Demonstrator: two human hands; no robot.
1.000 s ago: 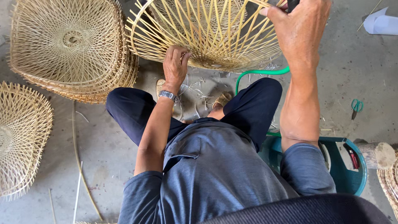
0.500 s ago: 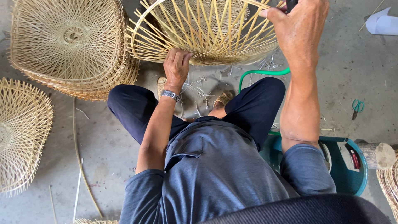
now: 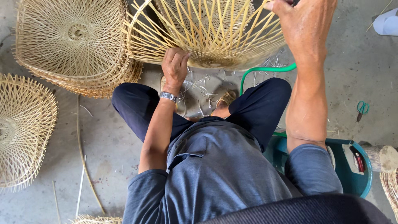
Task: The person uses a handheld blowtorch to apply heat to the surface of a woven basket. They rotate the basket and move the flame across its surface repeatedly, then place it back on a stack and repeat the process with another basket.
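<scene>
Both hands grip an unfinished bamboo basket frame (image 3: 207, 33) at twelve o'clock: the left hand (image 3: 175, 64) has its fingers curled shut around the lower rim at about eleven o'clock, while the right hand (image 3: 306, 25), raised at one o'clock, clamps the frame's upper right edge. The frame is a dome of thin, pale-yellow splints fanning out from a tightly woven hub, with open gaps between the ribs, held tilted above the seated person's knees.

A metal-banded wristwatch (image 3: 168, 96) circles the left wrist. At ten o'clock a stack of finished baskets (image 3: 74, 45) lies on the concrete floor (image 3: 107, 141), their close, web-like lattice spiralling to a small centre ring. Another openwork basket (image 3: 23, 128) rests at nine o'clock, loose ends bristling round its edge. Long bamboo strips (image 3: 85, 166) lie at seven o'clock, and pale shavings litter the floor between the feet. A green hose (image 3: 265, 70) curves under the frame. At four o'clock a teal plastic tub (image 3: 352, 174) holds a red-handled tool; small green-handled scissors (image 3: 362, 108) lie at three o'clock.
</scene>
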